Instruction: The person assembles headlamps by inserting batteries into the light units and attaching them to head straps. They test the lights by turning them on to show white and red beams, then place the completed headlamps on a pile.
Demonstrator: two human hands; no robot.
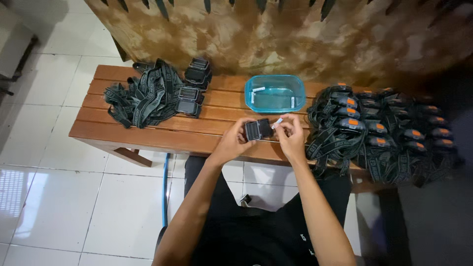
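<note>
Left hand (230, 143) gripping black headlamp housing (258, 129); right hand (290, 134), at three o'clock, pinching small white battery (277, 122).

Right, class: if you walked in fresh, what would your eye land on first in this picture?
Most likely the two hands at the bench's front edge: the left hand holds a small black headlamp body, while the right hand pinches a small white piece beside it. Next come the big heap of orange-buttoned headlamps on the right, the smaller strap pile on the left, and a blue plastic tub between them.
</note>
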